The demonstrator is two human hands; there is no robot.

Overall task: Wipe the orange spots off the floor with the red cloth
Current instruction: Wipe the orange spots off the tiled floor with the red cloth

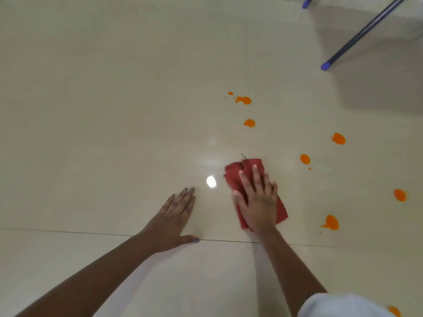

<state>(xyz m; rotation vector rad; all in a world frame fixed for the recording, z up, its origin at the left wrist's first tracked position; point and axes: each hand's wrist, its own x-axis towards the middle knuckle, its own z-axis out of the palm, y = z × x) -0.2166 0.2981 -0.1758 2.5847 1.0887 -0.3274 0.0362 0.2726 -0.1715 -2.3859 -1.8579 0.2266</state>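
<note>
The red cloth [233, 175] lies crumpled on the glossy cream floor [114, 110], and my right hand [257, 202] presses flat on it with straight fingers. My left hand [177, 218] rests flat on the bare tile to the left, fingers straight. Several orange spots dot the floor ahead and to the right: a cluster [243, 100], a single spot [249, 123], another spot [338, 138], a small round spot [305, 159], a spot at the far right [400, 195] and a spot with a tail [331, 222]. None of them touches the cloth.
Two dark poles with blue tips [326, 65] slant down from the top right, in front of a white ledge [389, 24]. A tile joint [91, 233] runs across under my hands. A white garment [343, 306] shows at the bottom right, an orange spot [394, 311] beside it.
</note>
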